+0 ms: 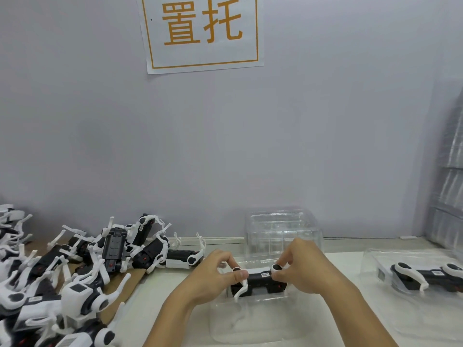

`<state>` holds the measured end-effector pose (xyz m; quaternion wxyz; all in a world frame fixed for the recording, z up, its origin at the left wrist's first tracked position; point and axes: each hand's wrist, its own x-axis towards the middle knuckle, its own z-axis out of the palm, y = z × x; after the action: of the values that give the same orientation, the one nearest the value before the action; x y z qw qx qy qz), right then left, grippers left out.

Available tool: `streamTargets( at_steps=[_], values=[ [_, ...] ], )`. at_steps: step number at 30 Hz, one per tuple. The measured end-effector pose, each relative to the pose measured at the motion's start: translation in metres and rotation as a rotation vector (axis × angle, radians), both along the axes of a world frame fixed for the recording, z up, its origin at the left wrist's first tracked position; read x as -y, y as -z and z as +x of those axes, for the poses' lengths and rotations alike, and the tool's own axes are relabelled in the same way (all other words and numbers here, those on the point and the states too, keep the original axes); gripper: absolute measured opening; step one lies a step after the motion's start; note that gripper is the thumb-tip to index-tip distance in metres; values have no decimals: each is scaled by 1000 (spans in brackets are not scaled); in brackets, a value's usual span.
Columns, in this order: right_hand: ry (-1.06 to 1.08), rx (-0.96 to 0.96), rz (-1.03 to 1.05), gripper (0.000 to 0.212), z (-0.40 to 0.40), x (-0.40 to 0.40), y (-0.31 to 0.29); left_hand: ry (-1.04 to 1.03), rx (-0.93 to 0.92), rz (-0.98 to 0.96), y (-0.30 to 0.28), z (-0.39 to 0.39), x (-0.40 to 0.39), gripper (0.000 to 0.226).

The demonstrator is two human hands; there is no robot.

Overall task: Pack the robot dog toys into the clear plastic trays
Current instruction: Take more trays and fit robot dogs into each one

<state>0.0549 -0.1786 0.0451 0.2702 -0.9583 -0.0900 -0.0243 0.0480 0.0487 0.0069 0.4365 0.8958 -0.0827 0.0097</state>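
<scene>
A black and white robot dog toy (pixel 259 281) lies on its side over a clear plastic tray (pixel 253 324) in front of me. My left hand (pixel 213 276) pinches the toy's left end at a white leg joint. My right hand (pixel 304 267) grips the right end, fingers curled round the other joint. The toy's lower part sits inside the tray's recess. Another robot dog toy (pixel 431 275) lies in a second clear tray (pixel 375 269) at the right.
A heap of loose robot dog toys (pixel 75 271) covers the left of the table on brown cardboard (pixel 130 276). Stacked clear trays (pixel 283 229) stand behind my hands. More tray stacks (pixel 451 184) rise at the far right. A paper sign (pixel 203 31) hangs on the wall.
</scene>
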Motion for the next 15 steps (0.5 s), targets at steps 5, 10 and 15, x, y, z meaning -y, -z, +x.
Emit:
streamTargets(
  at_steps=[5,10,15],
  values=[
    [-2,-6,-23,29,1,0,0,-20,7,-11,1,1,1,23],
    [-65,-39,-43,42,1,1,-6,-48,21,-38,1,1,3,23],
    [-190,61,97,34,-8,-20,-10,-66,-28,-347,1,-2,5,13]
  ],
)
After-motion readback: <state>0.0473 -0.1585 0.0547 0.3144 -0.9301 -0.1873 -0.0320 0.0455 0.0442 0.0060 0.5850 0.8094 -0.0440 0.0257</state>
